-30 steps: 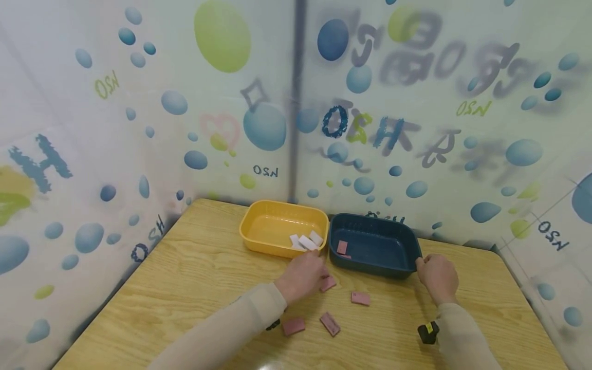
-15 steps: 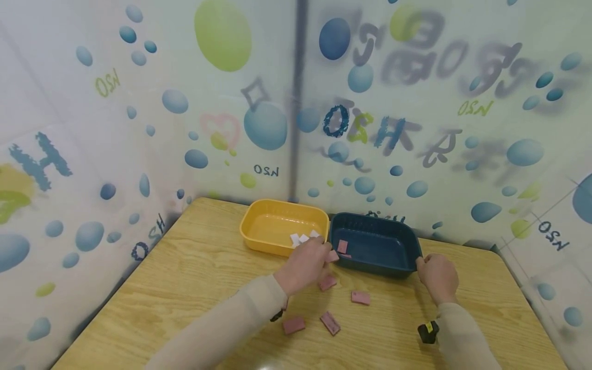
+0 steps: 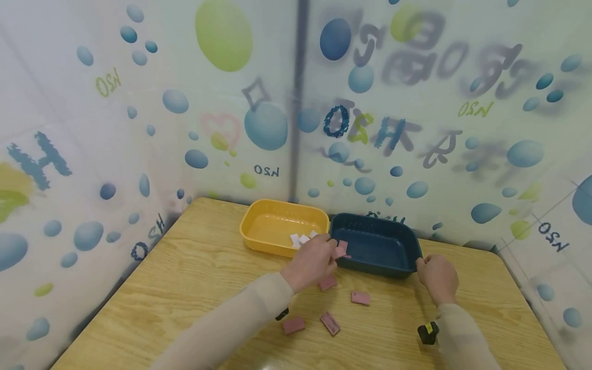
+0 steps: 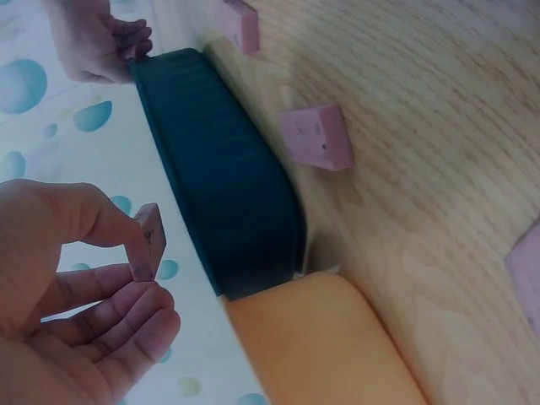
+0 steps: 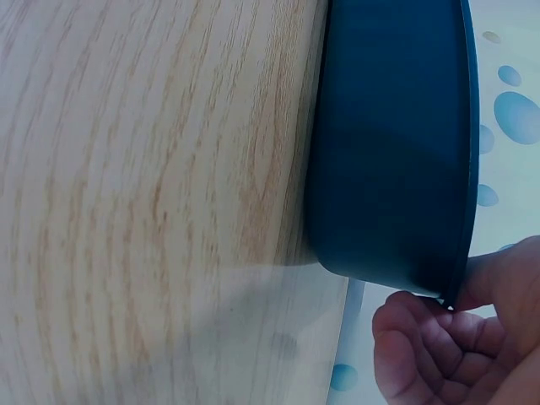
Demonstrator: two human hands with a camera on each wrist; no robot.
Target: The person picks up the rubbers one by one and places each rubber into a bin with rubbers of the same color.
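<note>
My left hand (image 3: 311, 263) pinches a small pink block (image 4: 150, 240) between thumb and index finger, its other fingers loosely bent. The hand is over the near left corner of a dark blue plastic bin (image 3: 370, 266), and the held block overlaps the bin's rim in the head view. Part of another pink block (image 3: 344, 245) shows inside this bin behind the held one. At the bin's near right corner, my right hand (image 3: 438, 277) grips the rim between thumb and curled fingers, as the right wrist view also shows.
Left of the blue bin stands a yellow bin (image 3: 265, 247) with several white pieces (image 3: 302, 239) inside. On the wooden table (image 3: 199, 267) before the bins lie several pink blocks, including one pink block (image 3: 361, 298) and another (image 3: 330, 324). Patterned walls border the table.
My left hand has lifted a pink block from the table and carried it up and right to the blue bin's edge. The right hand has stayed at its corner.
</note>
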